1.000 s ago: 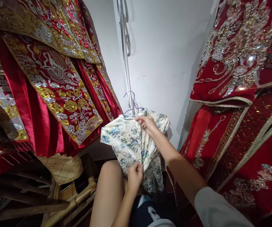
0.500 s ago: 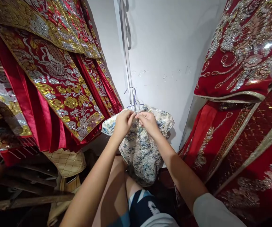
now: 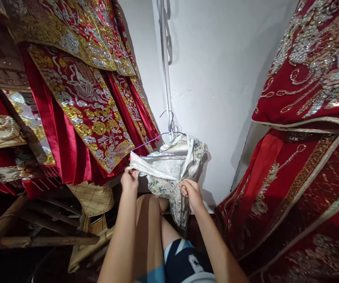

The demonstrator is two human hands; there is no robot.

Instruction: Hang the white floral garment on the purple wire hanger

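While pinching the floral garment [image 3: 167,169] near one end of the purple hanger [image 3: 151,141] with left hand [image 3: 129,181], grips its edge with right hand [image 3: 194,194], apparently to spread it.

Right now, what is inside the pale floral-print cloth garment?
The thin purple hanger is partly inside: its lower bar crosses the open garment, and its hook and left side show bare. The right end cannot be seen; fabric covers it.

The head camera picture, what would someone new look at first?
Probably the glittery red-and-gold outfit on the left and the beaded red one on the right. Between them, the left hand and right hand pinch a pale flowery top, partly on a purple hanger.
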